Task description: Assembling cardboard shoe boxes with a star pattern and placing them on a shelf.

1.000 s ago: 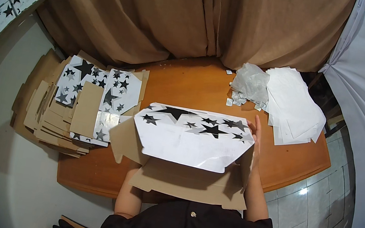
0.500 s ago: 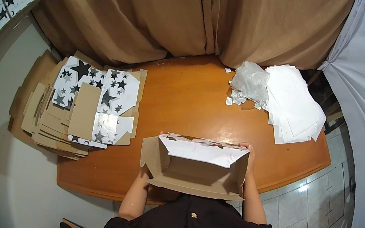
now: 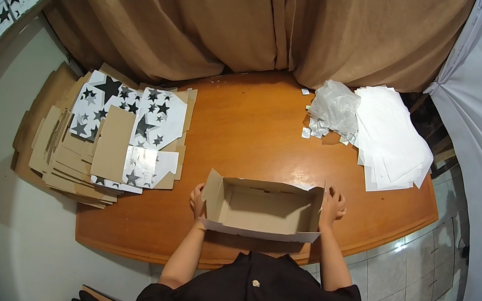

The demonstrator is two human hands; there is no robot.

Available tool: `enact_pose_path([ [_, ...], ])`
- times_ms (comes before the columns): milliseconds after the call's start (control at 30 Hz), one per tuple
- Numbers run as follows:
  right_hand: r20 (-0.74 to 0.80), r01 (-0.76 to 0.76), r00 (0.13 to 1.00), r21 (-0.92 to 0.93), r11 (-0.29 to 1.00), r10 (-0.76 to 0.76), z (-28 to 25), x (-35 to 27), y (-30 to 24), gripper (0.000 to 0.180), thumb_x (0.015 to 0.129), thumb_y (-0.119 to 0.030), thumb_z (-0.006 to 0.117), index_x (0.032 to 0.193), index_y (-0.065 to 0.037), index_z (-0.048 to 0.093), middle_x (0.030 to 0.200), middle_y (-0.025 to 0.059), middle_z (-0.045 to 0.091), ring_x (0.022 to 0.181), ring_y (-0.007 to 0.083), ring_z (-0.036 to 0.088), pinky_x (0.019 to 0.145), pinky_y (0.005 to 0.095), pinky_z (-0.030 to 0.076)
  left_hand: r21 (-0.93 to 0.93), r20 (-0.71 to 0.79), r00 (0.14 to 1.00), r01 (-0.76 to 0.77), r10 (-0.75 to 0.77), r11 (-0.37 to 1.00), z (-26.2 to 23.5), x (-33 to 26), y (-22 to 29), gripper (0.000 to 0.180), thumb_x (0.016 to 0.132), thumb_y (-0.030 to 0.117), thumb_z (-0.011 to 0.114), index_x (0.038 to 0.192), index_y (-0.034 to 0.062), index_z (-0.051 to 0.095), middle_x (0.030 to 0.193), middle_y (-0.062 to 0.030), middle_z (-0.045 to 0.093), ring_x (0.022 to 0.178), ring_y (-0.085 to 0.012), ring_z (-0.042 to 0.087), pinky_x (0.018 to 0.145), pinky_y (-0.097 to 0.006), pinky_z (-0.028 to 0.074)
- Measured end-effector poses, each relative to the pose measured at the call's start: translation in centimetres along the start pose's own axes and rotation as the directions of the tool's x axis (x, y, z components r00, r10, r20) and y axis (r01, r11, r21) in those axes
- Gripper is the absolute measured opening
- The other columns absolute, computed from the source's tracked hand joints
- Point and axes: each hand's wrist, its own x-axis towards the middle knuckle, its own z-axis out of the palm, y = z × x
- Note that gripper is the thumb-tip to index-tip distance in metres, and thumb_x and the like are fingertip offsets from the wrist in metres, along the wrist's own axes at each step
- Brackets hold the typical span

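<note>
Left hand (image 3: 198, 201) had its fingers bent against the left end of the cardboard box (image 3: 269, 210), couldn't tell how tight. Right hand (image 3: 332, 209) was loosely half-open, right by the other end. Box was at the wooden table's (image 3: 238, 131) near side, opening up, long axis left-to-right.

Cardboard box (image 3: 272, 209) turned, open side now facing up
</note>
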Motion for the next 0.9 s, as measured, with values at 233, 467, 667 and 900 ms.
enact_pose_path([
  [233,0.006,0.021,1.0,0.052,0.998,-0.021,-3.7,0.3,-3.6,0.035,0.091,-0.036,0.041,0.112,-0.015,0.059,0.129,0.0069,0.046,0.127,0.0309,0.026,0.101,0.057,0.008,-0.118,-0.08,0.996,0.016,-0.026,0.993,-6.9,1.0,8.6,0.03,0.088,0.023,0.05,0.114,0.0066,0.053,0.122,-0.012,0.045,0.118,-0.0285,0.036,0.1,-0.042,0.027],
  [467,-0.035,0.098,0.995,0.518,0.85,-0.093,-10.3,-1.0,-5.1,0.042,0.088,-0.034,0.05,0.12,-0.006,0.049,0.13,0.0122,0.039,0.119,0.0279,0.031,0.1,0.0441,0.027,-0.242,-0.464,0.789,-0.551,0.403,0.799,-15.2,-2.2,17.8,0.02,0.081,0.007,0.053,0.099,0.0027,0.06,0.107,-0.013,0.054,0.101,-0.0264,0.049,0.093,-0.036,0.035],
  [667,0.087,0.166,0.945,0.706,0.689,-0.317,-11.5,-1.6,-7.7,0.066,0.077,-0.028,0.064,0.132,-0.008,0.035,0.131,0.012,0.037,0.122,0.0268,0.034,0.096,0.0435,0.032,-0.433,0.434,0.509,-0.606,0.744,0.667,-14.8,-3.1,24.5,0.02,0.077,0.012,0.059,0.095,0.01,0.068,0.093,-0.0078,0.066,0.09,-0.0243,0.061,0.085,-0.036,0.041],
  [900,0.196,0.022,0.922,0.835,0.55,-0.334,-9.2,-1.6,-6.7,0.044,0.081,-0.002,0.056,0.121,-0.007,0.039,0.125,0.0101,0.042,0.115,0.0218,0.043,0.093,0.0319,0.037,0.009,0.689,0.508,-0.719,0.516,0.695,-8.3,-3.0,24.5,0.066,0.086,0.044,0.052,0.142,0.0189,0.028,0.148,-0.0148,0.02,0.138,-0.0326,0.014,0.108,-0.053,0.012],
])
